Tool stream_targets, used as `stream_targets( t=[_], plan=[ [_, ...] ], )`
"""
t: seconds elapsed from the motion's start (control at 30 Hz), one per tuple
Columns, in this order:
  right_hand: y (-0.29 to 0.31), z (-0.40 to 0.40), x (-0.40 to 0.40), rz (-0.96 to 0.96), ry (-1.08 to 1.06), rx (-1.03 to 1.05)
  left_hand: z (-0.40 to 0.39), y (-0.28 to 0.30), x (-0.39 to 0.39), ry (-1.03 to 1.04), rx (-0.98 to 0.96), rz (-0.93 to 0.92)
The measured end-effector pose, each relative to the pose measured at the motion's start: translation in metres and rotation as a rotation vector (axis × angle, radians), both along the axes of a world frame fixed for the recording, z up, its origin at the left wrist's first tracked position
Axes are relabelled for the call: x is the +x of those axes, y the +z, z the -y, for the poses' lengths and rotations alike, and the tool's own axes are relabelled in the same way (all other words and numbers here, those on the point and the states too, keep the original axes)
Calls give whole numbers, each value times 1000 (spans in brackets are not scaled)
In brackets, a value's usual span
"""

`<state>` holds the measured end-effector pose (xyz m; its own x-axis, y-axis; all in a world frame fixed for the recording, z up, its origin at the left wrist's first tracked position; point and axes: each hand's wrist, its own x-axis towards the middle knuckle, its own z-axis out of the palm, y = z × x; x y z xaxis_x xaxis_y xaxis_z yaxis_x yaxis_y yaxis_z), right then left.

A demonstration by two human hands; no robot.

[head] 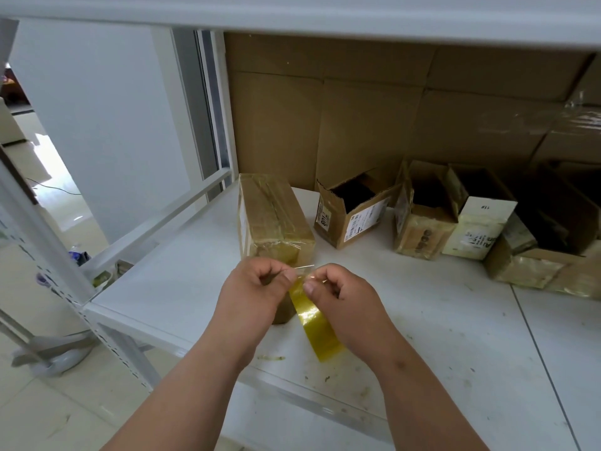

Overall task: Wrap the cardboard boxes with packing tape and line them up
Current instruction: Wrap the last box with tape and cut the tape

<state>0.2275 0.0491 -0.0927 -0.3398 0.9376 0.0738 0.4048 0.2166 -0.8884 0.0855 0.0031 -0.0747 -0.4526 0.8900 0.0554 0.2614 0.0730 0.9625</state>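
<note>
A taped-up cardboard box [273,219] lies lengthwise on the white shelf [182,288], just beyond my hands. A yellowish roll of packing tape [313,315] is under my hands, part of it hidden by my wrists. My left hand [257,288] and my right hand [338,294] both pinch the clear tape strip [300,273] stretched between them, close to the box's near end. To the right stand several open cardboard boxes [351,213], some with labels, side by side along the back.
A wall of large brown cartons [406,118] closes the back of the shelf. An upper shelf edge [292,17] runs overhead. The shelf's white metal frame post [42,236] stands at left, with tiled floor below. Small debris dots the shelf surface at right.
</note>
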Motion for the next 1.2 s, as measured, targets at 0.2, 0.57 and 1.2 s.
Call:
stream_targets(
  t=[0.2, 0.57, 1.2],
  plan=[
    [3, 0, 4, 60, -101, 60, -2, 0, -2, 30, 50, -27],
    [-1, -16, 4, 743, -187, 358, -46, 0, -34, -13, -8, -870],
    [2, -36, -14, 1078, 70, 35, -51, -29, -66, -71, 125, -871]
  ],
)
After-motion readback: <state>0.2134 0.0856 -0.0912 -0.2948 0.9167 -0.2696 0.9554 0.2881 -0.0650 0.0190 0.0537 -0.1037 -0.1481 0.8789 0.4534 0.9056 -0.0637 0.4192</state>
